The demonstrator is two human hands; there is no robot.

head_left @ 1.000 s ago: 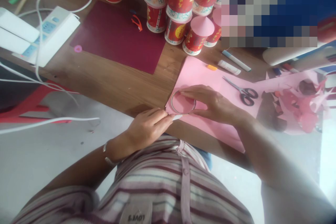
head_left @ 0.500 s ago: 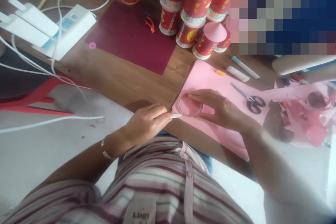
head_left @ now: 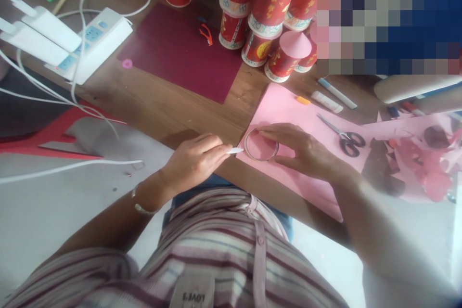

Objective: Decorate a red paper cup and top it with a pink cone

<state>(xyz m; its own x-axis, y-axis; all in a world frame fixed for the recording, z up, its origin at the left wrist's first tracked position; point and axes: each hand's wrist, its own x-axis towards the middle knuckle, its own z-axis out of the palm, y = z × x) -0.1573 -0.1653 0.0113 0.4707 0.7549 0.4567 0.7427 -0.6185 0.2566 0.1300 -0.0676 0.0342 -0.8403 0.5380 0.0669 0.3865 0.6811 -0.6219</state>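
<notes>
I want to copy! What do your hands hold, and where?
Left hand: thin white pen, near its tip. Right hand: pale round ring, by its rim.

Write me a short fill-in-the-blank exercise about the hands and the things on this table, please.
The right hand steadies a ring on a sheet of paper coloured ____.
The left hand holds a thin white stick, its tip pointing at the ____.
Past the right hand, the ____ lie on that paper.
Missing words: pink; ring; scissors.

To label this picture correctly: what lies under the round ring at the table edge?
Pink paper lies under the ring and shows through its middle. The right hand covers part of the rim, hiding the paper there.
</notes>
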